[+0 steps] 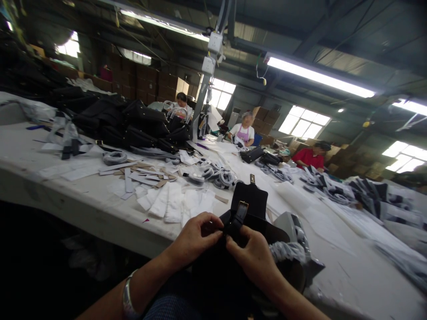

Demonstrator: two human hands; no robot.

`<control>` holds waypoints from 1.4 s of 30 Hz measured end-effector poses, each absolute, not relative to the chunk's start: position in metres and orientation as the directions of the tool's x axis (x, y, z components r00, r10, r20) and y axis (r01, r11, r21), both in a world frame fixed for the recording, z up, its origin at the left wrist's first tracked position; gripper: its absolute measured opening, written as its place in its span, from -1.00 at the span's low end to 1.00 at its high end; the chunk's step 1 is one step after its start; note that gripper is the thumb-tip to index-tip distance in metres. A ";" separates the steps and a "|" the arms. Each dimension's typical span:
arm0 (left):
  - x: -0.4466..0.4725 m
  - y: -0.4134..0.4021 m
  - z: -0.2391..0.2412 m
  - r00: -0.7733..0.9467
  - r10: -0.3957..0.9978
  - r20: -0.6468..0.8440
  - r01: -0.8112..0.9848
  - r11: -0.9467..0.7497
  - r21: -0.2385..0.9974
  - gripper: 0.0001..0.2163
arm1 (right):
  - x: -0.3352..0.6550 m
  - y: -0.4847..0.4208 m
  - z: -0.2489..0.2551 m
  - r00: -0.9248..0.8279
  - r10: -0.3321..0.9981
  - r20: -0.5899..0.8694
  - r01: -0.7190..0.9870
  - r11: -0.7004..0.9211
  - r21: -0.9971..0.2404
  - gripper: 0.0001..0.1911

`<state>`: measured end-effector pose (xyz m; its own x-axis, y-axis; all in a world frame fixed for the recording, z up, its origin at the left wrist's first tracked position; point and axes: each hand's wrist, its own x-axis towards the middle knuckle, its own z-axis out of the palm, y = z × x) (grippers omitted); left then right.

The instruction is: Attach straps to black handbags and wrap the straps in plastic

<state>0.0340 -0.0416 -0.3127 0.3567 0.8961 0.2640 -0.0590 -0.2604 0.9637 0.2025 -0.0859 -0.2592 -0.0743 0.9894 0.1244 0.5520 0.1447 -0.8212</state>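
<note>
A black handbag rests at the table's near edge, its flap raised and a gold-coloured buckle on the strap in front. My left hand pinches the bag's dark edge just left of the strap, thumb and forefinger closed together. On the strap's other side, my right hand grips the base of the strap between thumb and fingers. Both sets of fingertips nearly meet. The bag's lower part is dark and hard to make out. A bundle of wrapped grey cord lies against the bag by my right wrist.
White paper pieces and card strips litter the table. Several coiled straps lie beyond. Black bags are heaped at the back left. Beside my bag stands a grey box-like object. Several people work farther back.
</note>
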 end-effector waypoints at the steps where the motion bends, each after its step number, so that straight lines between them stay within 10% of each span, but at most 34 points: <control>1: 0.034 -0.042 -0.312 0.357 0.894 0.271 -0.051 -0.271 0.961 -0.88 | 0.202 -0.086 -0.260 -0.074 0.988 0.134 0.558 0.152 -0.816 -0.71; 42: 0.037 -0.044 -0.325 0.443 0.893 0.079 -0.257 0.042 0.966 -0.81 | 0.208 -0.091 -0.262 -0.104 0.991 0.083 0.516 0.125 -0.848 -0.72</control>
<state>0.0373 -0.0441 -0.3247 0.4430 0.8930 0.0793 -0.2567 0.0416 0.9656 0.2079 -0.0914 -0.2617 -0.1036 0.9912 0.0826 0.5157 0.1245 -0.8477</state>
